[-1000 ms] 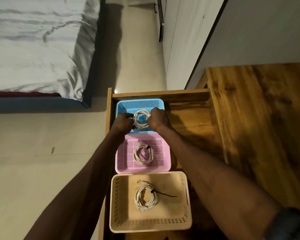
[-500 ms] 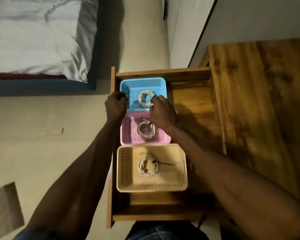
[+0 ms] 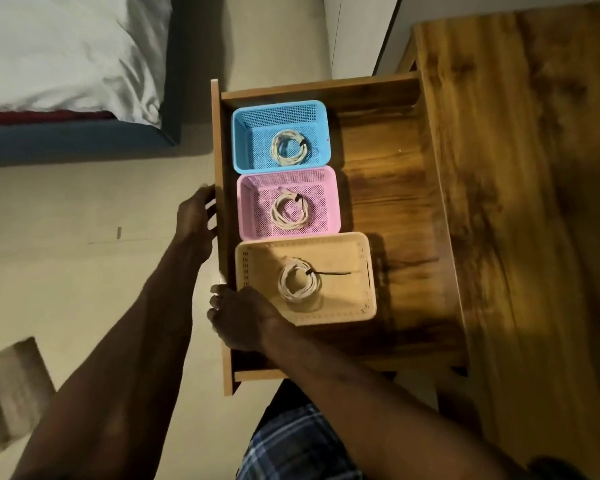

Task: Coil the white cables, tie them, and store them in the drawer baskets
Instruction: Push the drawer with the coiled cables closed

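Three coiled white cables are lying in a line of baskets inside the open wooden drawer [image 3: 388,188], each bound with a dark tie. At twelve o'clock, one coil [image 3: 289,148] is sitting in the blue basket [image 3: 246,140]; the middle coil [image 3: 289,211] is resting in the pink basket [image 3: 253,209]; at six o'clock the nearest coil [image 3: 299,282] is lying in the beige basket [image 3: 333,306], its tie tail pointing toward three o'clock. No fingers are touching any cable. The right hand [image 3: 238,318] is hovering at the beige basket's eight o'clock corner, fingers loosely curled and holding nothing, the nearest coil lying just beside it toward two o'clock. The left hand [image 3: 196,223] is reaching to the drawer's left side panel at nine o'clock of the pink basket, fingers spread against the edge; whether it is gripping the panel cannot be told.
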